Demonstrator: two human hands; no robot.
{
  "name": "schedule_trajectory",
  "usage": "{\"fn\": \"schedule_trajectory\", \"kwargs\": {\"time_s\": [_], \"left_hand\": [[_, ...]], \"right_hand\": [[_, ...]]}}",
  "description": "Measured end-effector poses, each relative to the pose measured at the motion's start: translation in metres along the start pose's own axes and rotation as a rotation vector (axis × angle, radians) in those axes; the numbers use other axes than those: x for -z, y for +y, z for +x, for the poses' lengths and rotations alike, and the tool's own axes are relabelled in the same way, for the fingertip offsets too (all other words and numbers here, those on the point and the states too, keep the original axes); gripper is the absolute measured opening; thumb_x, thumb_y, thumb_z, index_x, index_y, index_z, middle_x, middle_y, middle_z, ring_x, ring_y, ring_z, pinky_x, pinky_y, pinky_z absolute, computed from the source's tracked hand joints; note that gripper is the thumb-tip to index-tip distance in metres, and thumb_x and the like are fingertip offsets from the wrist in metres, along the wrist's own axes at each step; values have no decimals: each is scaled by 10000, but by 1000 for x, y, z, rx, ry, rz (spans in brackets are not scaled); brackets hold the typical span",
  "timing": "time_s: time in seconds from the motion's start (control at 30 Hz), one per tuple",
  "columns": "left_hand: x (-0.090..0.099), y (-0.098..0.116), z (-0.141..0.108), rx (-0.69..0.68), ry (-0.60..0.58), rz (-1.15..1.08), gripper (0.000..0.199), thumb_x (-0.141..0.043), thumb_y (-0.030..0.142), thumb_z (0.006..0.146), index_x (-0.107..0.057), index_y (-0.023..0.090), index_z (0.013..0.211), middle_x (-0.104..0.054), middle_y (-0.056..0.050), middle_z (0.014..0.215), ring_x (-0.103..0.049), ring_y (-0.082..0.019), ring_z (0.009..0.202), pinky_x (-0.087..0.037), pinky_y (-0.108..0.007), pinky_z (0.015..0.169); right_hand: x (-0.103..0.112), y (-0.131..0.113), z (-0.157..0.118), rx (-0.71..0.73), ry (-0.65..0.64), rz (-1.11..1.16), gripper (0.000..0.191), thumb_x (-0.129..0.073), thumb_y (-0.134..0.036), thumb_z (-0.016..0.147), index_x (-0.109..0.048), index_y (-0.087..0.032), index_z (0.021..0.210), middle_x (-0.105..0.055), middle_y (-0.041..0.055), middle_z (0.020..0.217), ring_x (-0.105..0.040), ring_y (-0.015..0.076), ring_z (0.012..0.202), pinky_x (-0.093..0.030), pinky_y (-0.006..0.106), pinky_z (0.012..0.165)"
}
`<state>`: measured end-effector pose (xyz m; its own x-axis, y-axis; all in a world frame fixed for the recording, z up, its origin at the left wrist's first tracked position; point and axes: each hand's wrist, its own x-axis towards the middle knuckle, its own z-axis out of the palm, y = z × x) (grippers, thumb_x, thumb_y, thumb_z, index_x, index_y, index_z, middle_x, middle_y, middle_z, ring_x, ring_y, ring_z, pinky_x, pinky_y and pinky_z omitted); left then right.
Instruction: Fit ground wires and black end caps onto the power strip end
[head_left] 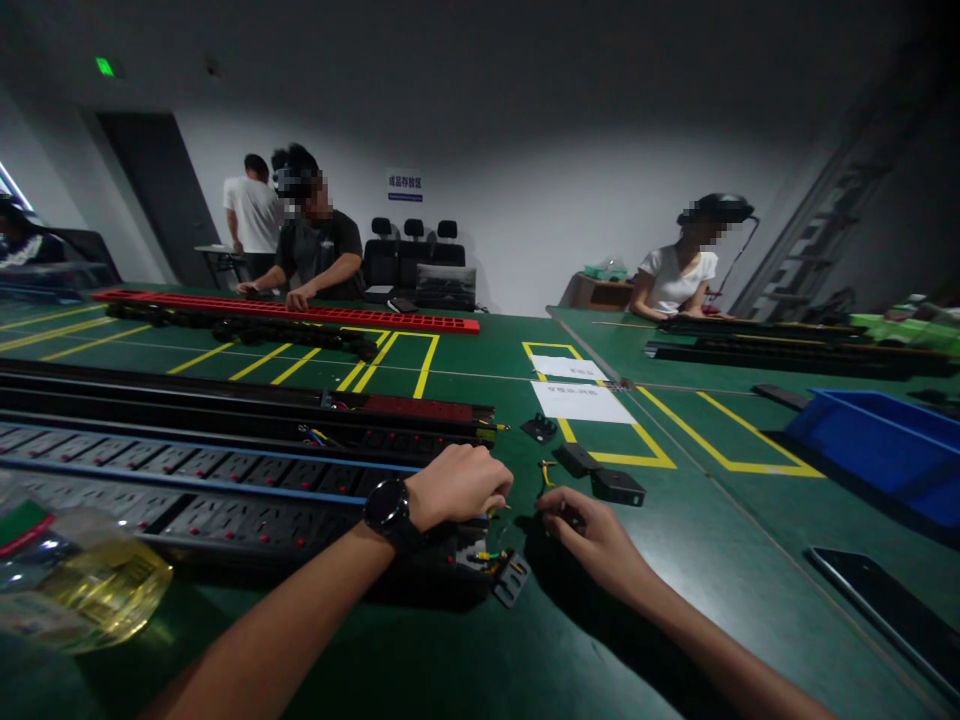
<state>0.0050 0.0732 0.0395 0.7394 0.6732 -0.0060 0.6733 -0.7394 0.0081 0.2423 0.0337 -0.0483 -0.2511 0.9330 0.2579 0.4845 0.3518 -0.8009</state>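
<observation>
My left hand (459,487), with a dark watch (387,508) on the wrist, is over the right end of the nearest black power strip (255,520). Its fingers are curled closed; what they hold, if anything, is too small to make out. Just right of that end, my right hand (589,528) is closed, with a short yellow-green wire (545,475) at its fingertips. Below my left hand, more yellow-green wire (487,557) comes out of the strip's open end, beside a dark end plate (513,580) with slots. A second socket strip (225,458) lies alongside, behind the first.
Black end caps (616,487) and a small black part (539,428) lie beyond my hands, near paper sheets (581,401). To the right are a blue bin (885,450) and a phone (885,605); at left, a bottle (90,580). Co-workers handle a red rail (420,320) and black strips (787,350) opposite.
</observation>
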Motion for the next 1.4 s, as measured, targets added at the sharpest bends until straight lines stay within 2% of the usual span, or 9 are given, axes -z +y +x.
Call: {"fn": "schedule_trajectory", "kwargs": {"time_s": [0.13, 0.33, 0.77, 1.2, 1.4], "left_hand": [[1, 0, 0, -3, 2, 7, 131, -698, 343, 970, -792, 252, 965, -794, -77, 912, -765, -279, 893, -465, -290, 649], [1, 3, 0, 0, 9, 17, 112, -687, 287, 963, -786, 243, 937, -787, -78, 891, -764, -273, 867, -468, -291, 655], [1, 2, 1, -6, 9, 17, 117, -672, 285, 968, -778, 246, 938, -784, -77, 887, -761, -277, 850, -456, -292, 631], [-1, 2, 1, 4, 5, 5, 102, -683, 273, 963, -777, 242, 938, -791, -71, 895, -754, -250, 833, -500, -290, 685], [2, 5, 0, 4, -17, 35, 126, -670, 297, 981, -782, 238, 972, -795, -82, 924, -762, -275, 891, -506, -300, 685]], "right_hand": [[0, -1, 0, -1, 2, 4, 217, -565, -379, 865, -709, -220, 900, -714, 37, 792, -643, 222, 717, -480, 328, 660], [0, -3, -1, 4, 3, 9, 196, -566, -372, 872, -701, -229, 876, -717, 37, 790, -643, 224, 717, -483, 338, 664], [1, 0, -1, 16, 6, 6, 186, -573, -357, 873, -700, -222, 872, -723, 37, 798, -648, 221, 723, -484, 333, 672], [-1, 2, -1, 21, 14, 2, 190, -560, -357, 878, -702, -232, 883, -730, 38, 803, -648, 222, 718, -481, 337, 664], [-1, 3, -2, 12, 0, 4, 210, -559, -379, 897, -706, -229, 899, -713, 34, 793, -645, 223, 717, -475, 339, 667]]}}
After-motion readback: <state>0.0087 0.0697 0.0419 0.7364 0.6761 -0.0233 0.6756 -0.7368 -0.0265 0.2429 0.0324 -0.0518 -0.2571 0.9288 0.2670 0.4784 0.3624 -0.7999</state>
